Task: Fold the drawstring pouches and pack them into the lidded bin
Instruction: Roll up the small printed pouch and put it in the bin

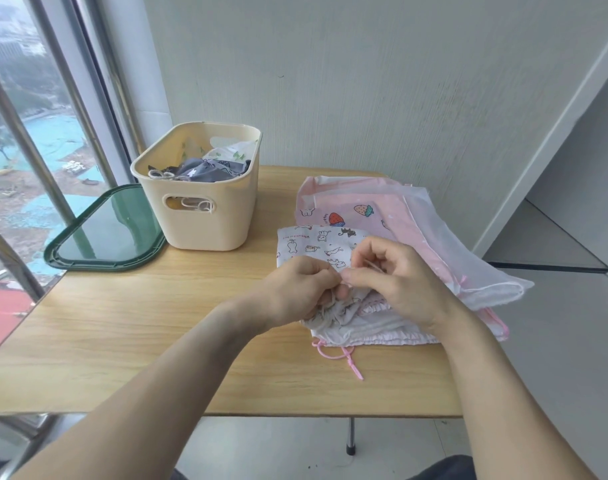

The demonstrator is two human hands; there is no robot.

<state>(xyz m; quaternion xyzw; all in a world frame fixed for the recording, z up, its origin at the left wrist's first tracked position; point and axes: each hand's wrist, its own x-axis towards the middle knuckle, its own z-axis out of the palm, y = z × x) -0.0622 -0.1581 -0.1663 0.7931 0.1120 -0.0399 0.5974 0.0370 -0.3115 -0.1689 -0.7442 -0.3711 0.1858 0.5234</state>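
The wooden bench (157, 323) stands against the wall by the window. A cream bin (198, 199) sits at its far left, open, holding folded grey and white pouches. Its green lid (105, 233) lies flat beside it, touching the bin's base and overhanging the bench edge. At right lies a pile of pouches (416, 220), pink and sheer white. On top, nearest the person, rests a white printed pouch (313, 242). The left hand (302, 292) grips its gathered mouth, fingers curled. The right hand (396, 278) pinches the drawstring there. A pink cord (344, 356) trails from the pile's near edge.
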